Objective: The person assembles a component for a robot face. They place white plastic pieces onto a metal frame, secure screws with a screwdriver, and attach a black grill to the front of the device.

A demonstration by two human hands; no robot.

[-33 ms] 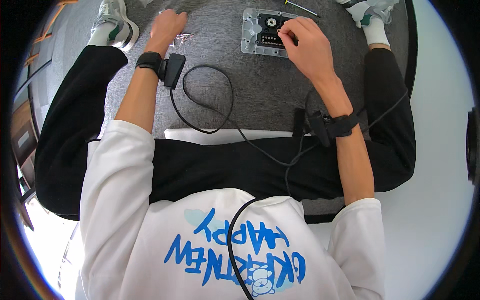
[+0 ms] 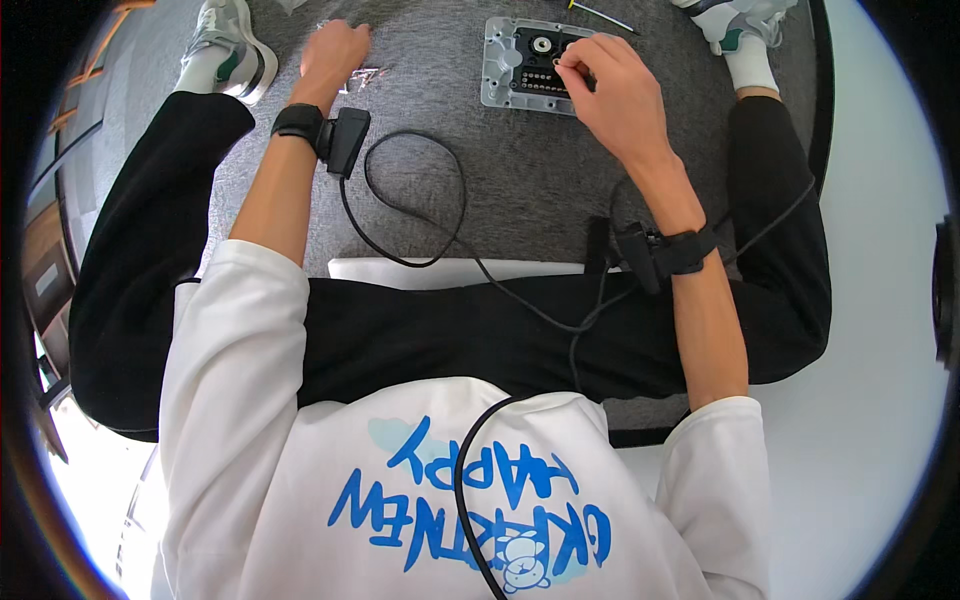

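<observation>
A grey rectangular housing (image 2: 497,85) with holes around its rim lies on the grey carpet at the upper right of centre. Its black inner part (image 2: 524,52) carries a round silver piece and rows of small silver dots. Over the housing's right side, my right hand (image 2: 622,95) is closed, thumb and forefinger pinched together; whatever is between them is too small to make out. My left hand (image 2: 335,58) reaches down to the carpet at the upper left, back of the hand up, its fingertips hidden. Beside it lie small shiny pieces (image 2: 366,76), perhaps in clear wrapping.
A thin screwdriver (image 2: 606,18) with a yellow end lies beyond the housing. Black boxes are strapped to both wrists, and a black cable (image 2: 463,190) loops across the carpet between my arms and over my lap. My shoes (image 2: 236,50) flank the work area.
</observation>
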